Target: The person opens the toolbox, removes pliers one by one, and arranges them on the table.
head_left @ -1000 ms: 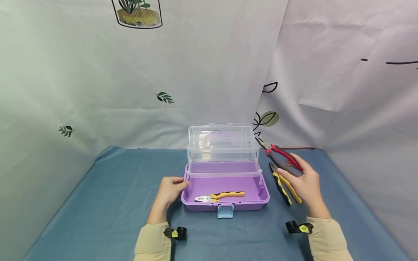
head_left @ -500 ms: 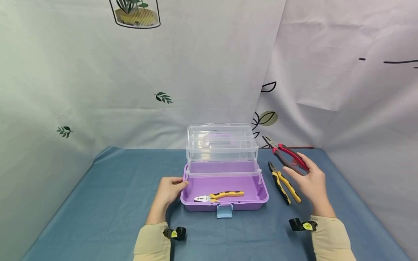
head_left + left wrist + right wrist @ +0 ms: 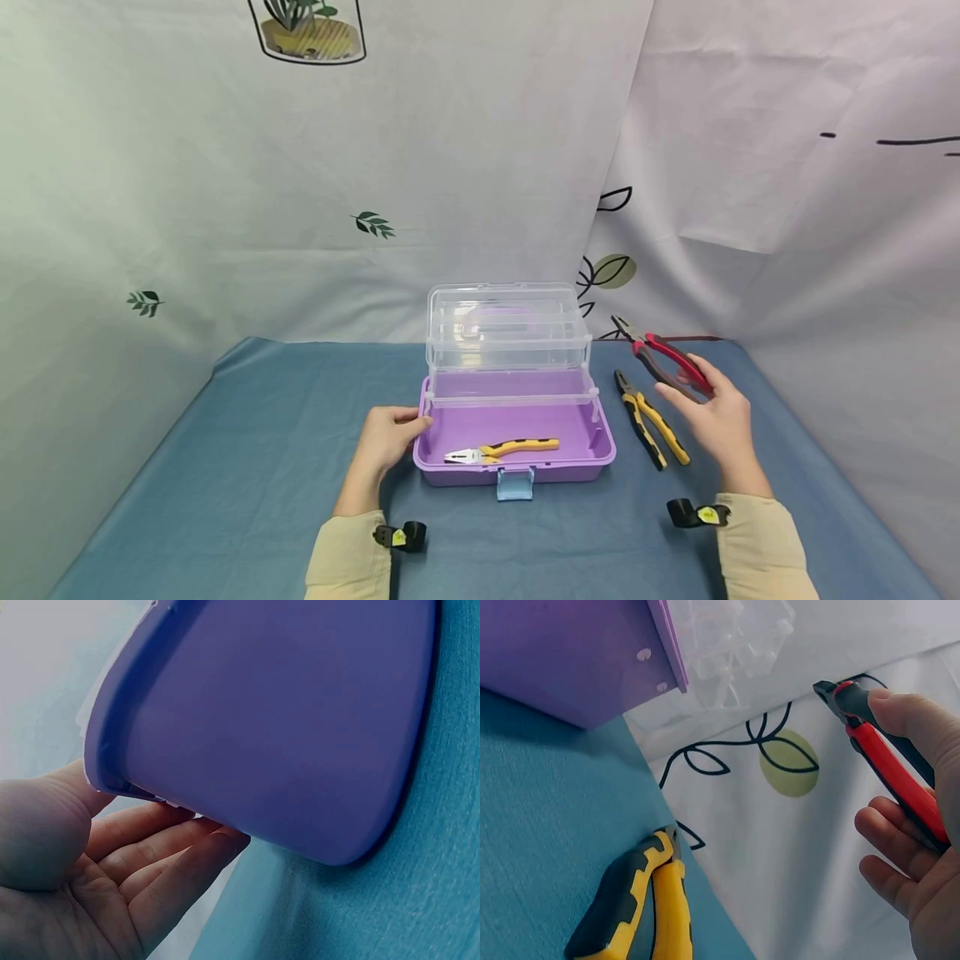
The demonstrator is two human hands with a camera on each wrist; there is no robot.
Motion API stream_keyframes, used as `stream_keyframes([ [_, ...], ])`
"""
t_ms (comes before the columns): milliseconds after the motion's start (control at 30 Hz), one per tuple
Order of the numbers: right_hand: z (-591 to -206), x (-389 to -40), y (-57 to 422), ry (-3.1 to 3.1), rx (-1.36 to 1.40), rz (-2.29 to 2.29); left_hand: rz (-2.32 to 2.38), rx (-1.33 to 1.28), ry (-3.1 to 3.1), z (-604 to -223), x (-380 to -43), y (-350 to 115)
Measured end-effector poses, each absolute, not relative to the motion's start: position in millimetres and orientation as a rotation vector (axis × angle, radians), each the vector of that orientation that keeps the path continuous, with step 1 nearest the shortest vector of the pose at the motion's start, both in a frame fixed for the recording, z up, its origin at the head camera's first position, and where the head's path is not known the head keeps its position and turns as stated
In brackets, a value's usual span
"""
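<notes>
A purple toolbox stands on the table with its clear lid raised. My left hand holds its left side, thumb over the rim and fingers against the outer wall, as the left wrist view shows. To the right, my right hand grips red-and-black pliers by the handles, their nose pointing up and left. Pliers with yellow-and-black handles lie on the table between that hand and the box. Inside the toolbox, near its front wall, lie yellow-handled combination pliers.
A blue cloth covers the table. White fabric with printed leaves hangs behind and at both sides. The toolbox's pale blue latch hangs down in front. Each wrist carries a small black camera.
My right hand has moved right with the red-and-black pliers, away from the toolbox, slowing toward now. The left hand stays on the box's side.
</notes>
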State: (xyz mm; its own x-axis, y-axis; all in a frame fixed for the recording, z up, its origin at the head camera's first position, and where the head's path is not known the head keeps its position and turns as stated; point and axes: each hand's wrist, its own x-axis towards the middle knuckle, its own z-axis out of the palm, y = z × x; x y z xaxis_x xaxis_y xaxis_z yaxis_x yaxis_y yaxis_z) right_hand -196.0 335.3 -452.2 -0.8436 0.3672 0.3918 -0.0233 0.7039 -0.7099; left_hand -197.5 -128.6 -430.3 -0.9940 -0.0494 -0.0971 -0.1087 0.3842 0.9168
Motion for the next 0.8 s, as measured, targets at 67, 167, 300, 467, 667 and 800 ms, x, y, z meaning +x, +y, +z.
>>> stream_keyframes([
  [67, -459, -200, 341, -2.404, -0.28, 0.976, 1.705, -0.15, 2.567, -430, -197, -129],
  [167, -461, -200, 343, -2.411, -0.295, 0.977, 1.702, -0.15, 2.564, -429, -197, -129],
  [300, -448, -191, 333, -2.436, -0.316, 1.014, 1.693, -0.147, 2.571, -429, -198, -128],
  [467, -428, -176, 317, -2.45, -0.357, 1.054, 1.69, -0.148, 2.572, -430, -198, -128],
  [667, -418, -168, 313, -2.461, -0.377, 1.109, 1.696, -0.145, 2.569, -430, -198, -129],
  [800, -422, -169, 318, -2.471, -0.392, 1.105, 1.687, -0.136, 2.574, -429, -198, -129],
])
